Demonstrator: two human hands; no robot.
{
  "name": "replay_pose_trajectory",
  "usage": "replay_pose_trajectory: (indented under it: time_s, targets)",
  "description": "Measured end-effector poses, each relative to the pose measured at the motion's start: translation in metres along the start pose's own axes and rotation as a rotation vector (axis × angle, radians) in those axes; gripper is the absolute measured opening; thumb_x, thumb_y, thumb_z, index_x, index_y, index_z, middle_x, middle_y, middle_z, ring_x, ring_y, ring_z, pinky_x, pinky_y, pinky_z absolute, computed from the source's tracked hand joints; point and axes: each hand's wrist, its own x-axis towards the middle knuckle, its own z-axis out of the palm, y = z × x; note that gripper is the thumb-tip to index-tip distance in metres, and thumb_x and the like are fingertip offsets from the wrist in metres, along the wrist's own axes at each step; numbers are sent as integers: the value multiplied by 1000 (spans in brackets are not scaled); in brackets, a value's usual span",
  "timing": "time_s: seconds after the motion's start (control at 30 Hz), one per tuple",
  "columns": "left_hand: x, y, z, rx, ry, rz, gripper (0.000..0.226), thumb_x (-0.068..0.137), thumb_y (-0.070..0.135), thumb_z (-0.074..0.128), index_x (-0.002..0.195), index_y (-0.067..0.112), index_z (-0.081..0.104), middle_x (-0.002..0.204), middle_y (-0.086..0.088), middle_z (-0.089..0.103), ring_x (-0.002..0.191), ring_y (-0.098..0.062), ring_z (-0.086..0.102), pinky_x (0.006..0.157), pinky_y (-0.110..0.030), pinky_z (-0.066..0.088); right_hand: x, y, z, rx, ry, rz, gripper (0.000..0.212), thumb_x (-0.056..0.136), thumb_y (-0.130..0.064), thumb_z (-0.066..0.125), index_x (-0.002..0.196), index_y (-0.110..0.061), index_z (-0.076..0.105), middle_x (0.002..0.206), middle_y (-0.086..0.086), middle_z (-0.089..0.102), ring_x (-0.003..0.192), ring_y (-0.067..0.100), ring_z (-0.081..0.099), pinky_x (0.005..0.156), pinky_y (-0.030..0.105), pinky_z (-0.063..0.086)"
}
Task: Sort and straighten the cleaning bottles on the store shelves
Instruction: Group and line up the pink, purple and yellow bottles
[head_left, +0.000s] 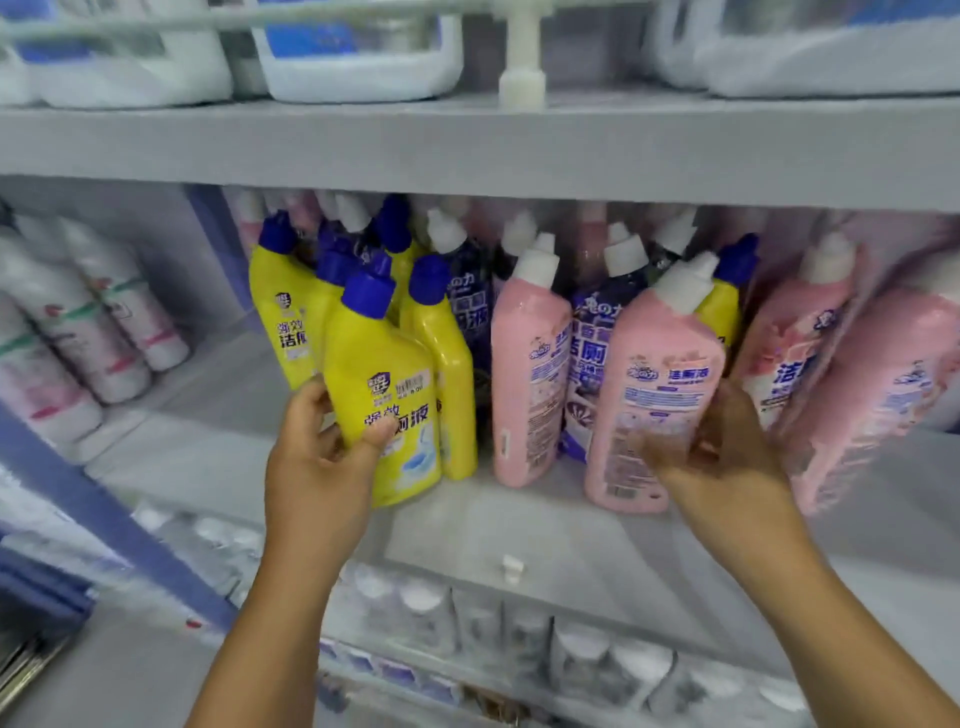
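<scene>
**Spotter:** What's the setting?

**Me:** A store aisle, grey shelving. I'll place everything from the middle shelf (519, 519). Nearest me, below its front lip, sit rows of white-capped containers, blurred. On the shelf itself my left hand (322, 457) grips the front yellow bottle (384, 395), thumb across its label, fingers curled behind. The bottle leans left, its blue cap tilted.

**Spotter:** And the other hand?

**Me:** My right hand (727, 447) holds the front pink bottle (654, 395) low on its body, fingers wrapped round its right side. The hand is motion-blurred, so I can't tell how tight the hold is. That bottle leans right.

**Spotter:** Behind those?

**Me:** More yellow bottles to the left rear, a second pink bottle (524, 384) just beside the held one, dark purple bottles (592, 338) between and behind them. One yellow bottle (722, 306) stands stranded among the pink, right of centre. Further right, pink bottles lean heavily. Above the shelf, large white jugs (358, 57).

**Spotter:** Which step?

**Me:** I judge it's straightening the front row. Next calls for standing both bottles upright, labels forward, then moving that stray yellow over to its group.
</scene>
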Motion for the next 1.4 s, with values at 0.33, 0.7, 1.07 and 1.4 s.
replay_pose_trajectory:
  time_s: [0.33,0.7,1.07,1.4]
  targets:
    - [44,-31,-7,87,-100,4,41,86,25,80,117,42,58,103,32,70,93,9,68,77,-15,52,-4,13,36,-76,90,91,58,83,-1,77,128,-26,51,117,-14,68,102,-10,62,91,30,50]
    - [-24,15,37,-6,-225,362,25,85,44,67,108,35,60,111,12,62,99,-17,66,90,-23,50,-20,-7,0,-213,211,102,28,90,-16,74,112,-29,63,105,-14,69,89,-7,65,68,1,45]
    - [-69,17,164,34,-379,89,96,76,19,88,154,25,33,141,9,52,119,2,53,99,-11,42,28,20,-115,-126,278,107,75,76,-5,85,127,-34,38,115,-10,57,95,2,62,84,25,52]
    - [-98,14,213,155,-224,-40,45,73,8,89,99,29,59,86,22,74,81,8,69,70,-11,51,29,60,-148,41,232,126,82,60,-24,94,109,-61,39,108,-23,66,92,-9,66,81,16,55]
